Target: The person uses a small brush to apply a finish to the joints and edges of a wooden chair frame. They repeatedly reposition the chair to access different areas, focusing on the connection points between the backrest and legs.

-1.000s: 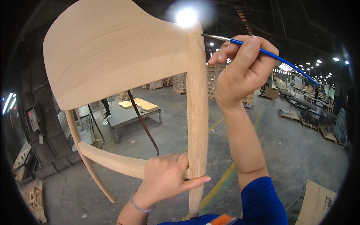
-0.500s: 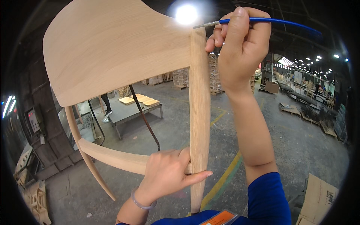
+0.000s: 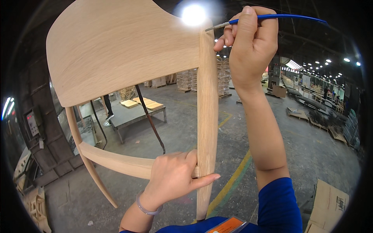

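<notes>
A pale wooden chair frame (image 3: 128, 50) fills the left and middle of the view, with a broad curved backrest. My left hand (image 3: 173, 174) is closed around its lower crossbar (image 3: 116, 160), right where the bar meets the right post (image 3: 208, 108); the thumb lies across that post. Up at the top right, my right hand (image 3: 252, 48) pinches a thin paintbrush (image 3: 287, 16) with a blue handle. The brush's bristle tip is at the top of the right post, by the backrest corner; whether it touches the wood is hard to tell.
Beyond the frame stands a low grey table (image 3: 136, 114) with yellowish boards, a person's leg (image 3: 108, 106) beside it. Two dark hooked rods (image 3: 151, 120) hang behind the chair. Cardboard (image 3: 328, 207) lies at lower right, a control box (image 3: 33, 122) at left, wrapped stacks (image 3: 187, 80) farther back.
The brush tip has moved slightly right and down at the top of the post, and its handle has tilted a little. My left hand keeps its hold on the crossbar.
</notes>
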Demonstrator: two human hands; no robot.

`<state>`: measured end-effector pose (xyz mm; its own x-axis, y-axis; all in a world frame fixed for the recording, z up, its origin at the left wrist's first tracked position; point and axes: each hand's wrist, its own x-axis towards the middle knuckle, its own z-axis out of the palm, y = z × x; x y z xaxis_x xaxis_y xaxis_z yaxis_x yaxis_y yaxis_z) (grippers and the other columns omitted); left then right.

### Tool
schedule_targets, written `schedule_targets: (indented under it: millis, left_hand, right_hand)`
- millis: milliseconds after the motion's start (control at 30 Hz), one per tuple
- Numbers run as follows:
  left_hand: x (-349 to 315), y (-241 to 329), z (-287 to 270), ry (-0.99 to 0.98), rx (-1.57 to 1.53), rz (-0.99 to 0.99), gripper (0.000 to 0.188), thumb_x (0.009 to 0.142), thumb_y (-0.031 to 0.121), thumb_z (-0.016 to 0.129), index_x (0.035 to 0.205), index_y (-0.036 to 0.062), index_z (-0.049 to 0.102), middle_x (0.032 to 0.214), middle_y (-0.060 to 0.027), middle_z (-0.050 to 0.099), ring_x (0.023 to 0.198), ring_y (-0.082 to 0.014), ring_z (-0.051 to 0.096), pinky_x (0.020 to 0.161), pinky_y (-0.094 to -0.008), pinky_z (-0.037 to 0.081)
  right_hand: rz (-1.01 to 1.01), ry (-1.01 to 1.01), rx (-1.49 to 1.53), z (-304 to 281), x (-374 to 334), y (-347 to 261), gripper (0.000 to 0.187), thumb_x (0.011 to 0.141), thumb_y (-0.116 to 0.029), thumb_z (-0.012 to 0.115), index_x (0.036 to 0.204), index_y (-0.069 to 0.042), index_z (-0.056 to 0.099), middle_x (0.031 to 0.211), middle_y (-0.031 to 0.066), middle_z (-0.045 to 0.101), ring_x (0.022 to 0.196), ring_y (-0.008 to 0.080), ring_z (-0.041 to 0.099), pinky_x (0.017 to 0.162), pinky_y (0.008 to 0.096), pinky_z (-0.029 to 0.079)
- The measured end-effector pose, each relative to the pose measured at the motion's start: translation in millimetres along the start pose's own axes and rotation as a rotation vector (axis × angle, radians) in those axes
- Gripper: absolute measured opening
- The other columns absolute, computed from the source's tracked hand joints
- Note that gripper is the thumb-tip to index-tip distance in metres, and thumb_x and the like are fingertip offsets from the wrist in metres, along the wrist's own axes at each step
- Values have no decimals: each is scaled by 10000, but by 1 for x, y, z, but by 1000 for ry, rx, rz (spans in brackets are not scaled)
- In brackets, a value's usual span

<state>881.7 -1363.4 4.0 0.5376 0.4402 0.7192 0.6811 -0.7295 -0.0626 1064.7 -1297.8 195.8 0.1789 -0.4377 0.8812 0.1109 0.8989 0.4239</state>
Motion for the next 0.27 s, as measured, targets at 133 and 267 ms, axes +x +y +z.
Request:
schedule_targets:
  millis: [133,267]
  left_hand:
    - [0,-8,-2,4,-7,3,691,868,698,716,682,42,602,507,-79,562,425,-199,575,421,-315,446]
    - [-1,-15,-6,-40,9,-16,690,867,700,717,687,43,609,510,-78,565,429,-201,580,423,-315,448]
  right_hand:
    - [107,54,42,13,-1,2,113,1121,-136,467,1069,-36,478,741,-6,519,558,36,507,477,211,499]
    - [115,47,1,22,-2,3,110,1117,-142,476,1068,-43,476,749,-9,504,542,24,493,456,201,486]
